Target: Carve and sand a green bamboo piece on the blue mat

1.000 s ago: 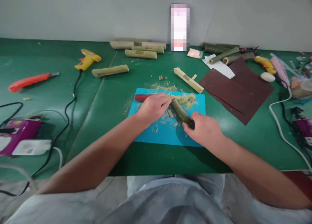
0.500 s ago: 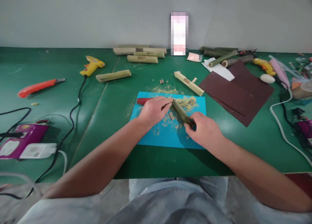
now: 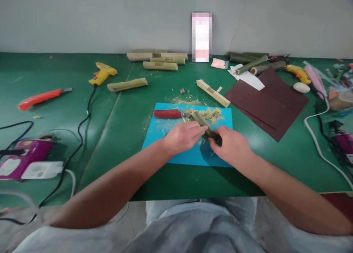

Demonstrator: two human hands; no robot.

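Note:
A dark green bamboo piece (image 3: 199, 119) lies slanted on a blue mat (image 3: 154, 137) amid pale shavings (image 3: 212, 113). My right hand (image 3: 231, 145) is closed round its near end. My left hand (image 3: 182, 136) is curled beside it, fingertips pinching the stick's middle. A red-handled tool (image 3: 167, 114) lies loose on the mat just beyond my left hand, with its metal tip toward the far end of the bamboo.
On the green table are a yellow glue gun (image 3: 101, 72) with a black cord, an orange utility knife (image 3: 41, 97), cut bamboo tubes (image 3: 127, 85), a pale notched piece (image 3: 213, 93), brown sandpaper sheets (image 3: 266, 102) and a purple device (image 3: 24, 158). Cables and clutter fill the right edge.
My left hand let go of the red-handled tool, which now lies on the mat, and moved nearer to me onto the bamboo. My right hand stayed on the stick's near end.

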